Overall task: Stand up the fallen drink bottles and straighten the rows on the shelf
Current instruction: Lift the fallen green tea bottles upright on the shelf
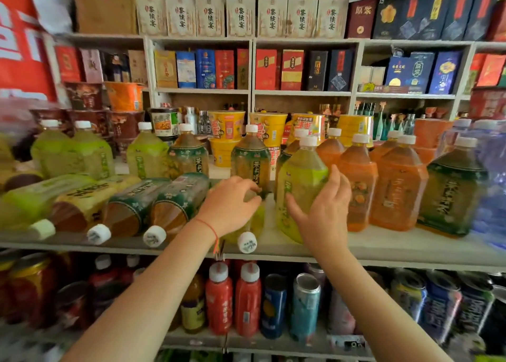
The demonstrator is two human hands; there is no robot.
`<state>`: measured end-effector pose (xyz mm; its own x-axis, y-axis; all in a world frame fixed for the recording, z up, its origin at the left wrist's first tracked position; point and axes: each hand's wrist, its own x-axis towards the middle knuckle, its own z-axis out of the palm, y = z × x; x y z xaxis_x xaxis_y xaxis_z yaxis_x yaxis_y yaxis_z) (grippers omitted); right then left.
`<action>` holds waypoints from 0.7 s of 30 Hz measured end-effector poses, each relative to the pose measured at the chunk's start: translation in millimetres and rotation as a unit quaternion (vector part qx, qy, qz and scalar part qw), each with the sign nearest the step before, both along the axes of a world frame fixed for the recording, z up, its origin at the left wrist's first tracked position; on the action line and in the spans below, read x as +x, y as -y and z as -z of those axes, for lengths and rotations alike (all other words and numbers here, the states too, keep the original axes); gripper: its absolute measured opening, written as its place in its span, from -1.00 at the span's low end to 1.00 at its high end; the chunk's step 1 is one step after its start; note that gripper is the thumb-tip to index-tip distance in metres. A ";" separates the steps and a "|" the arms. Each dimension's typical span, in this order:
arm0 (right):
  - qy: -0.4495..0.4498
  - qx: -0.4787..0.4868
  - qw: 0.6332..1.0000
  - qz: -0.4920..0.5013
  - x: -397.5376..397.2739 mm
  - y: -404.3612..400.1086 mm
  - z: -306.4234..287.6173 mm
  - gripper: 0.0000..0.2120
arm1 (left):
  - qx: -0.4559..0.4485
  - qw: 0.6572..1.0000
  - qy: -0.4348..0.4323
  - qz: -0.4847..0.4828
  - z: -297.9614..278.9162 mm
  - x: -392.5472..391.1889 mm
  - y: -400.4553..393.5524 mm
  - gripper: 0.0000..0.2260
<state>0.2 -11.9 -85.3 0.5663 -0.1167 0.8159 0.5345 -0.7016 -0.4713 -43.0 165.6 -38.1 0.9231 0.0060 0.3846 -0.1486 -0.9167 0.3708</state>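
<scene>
Several drink bottles lie on their sides on the grey shelf (383, 248), white caps toward me, among them a green-labelled one (175, 202). My left hand (228, 204) rests curled over the rightmost fallen bottle (247, 238), a yellow-green one. My right hand (321, 213) grips the side of an upright yellow-green bottle (301, 186), thumb at its front, fingers round its right side. Upright orange bottles (398, 186) and a dark green-labelled bottle (451, 194) stand to the right. More upright bottles (147, 156) form a back row.
Yellow cup-noodle tubs (227, 126) are stacked behind the bottles. Boxed goods (205, 68) fill the upper shelves. Small red bottles (219, 298) and cans (304, 304) stand on the shelf below. Blue-tinted large water bottles (490, 170) crowd the far right.
</scene>
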 end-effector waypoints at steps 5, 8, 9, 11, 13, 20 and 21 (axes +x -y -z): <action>0.167 -0.113 0.970 -0.132 -36.3 -38.7 -0.8 -0.58 | -0.204 0.978 -0.015 -0.036 20.5 -10.5 -9.4 -0.53; -0.071 -0.107 0.963 -0.235 -57.8 -56.2 2.9 -0.47 | -0.396 0.918 -0.011 -0.026 28.8 -18.0 -6.3 -0.37; -0.166 -0.078 0.949 -0.257 -61.0 -57.7 2.7 -0.38 | -0.436 0.899 -0.013 -0.034 32.0 -18.8 -8.4 -0.28; -0.281 -0.072 0.914 -0.285 -57.2 -54.4 2.3 -0.15 | -0.477 0.878 -0.021 -0.042 32.2 -20.2 -11.4 -0.36; -0.291 -0.190 0.900 -0.265 -52.6 -49.6 1.4 0.03 | -0.497 0.867 -0.013 -0.032 28.0 -21.9 -13.7 -0.69; -0.115 -0.153 0.952 -0.237 -50.5 -48.1 -3.5 -0.31 | -0.509 0.860 -0.008 0.015 15.0 -32.6 -15.7 -0.62; -0.080 -0.125 0.963 -0.224 -51.0 -51.4 -11.0 -0.36 | -0.521 0.853 -0.005 0.029 10.8 -34.6 -16.5 -0.60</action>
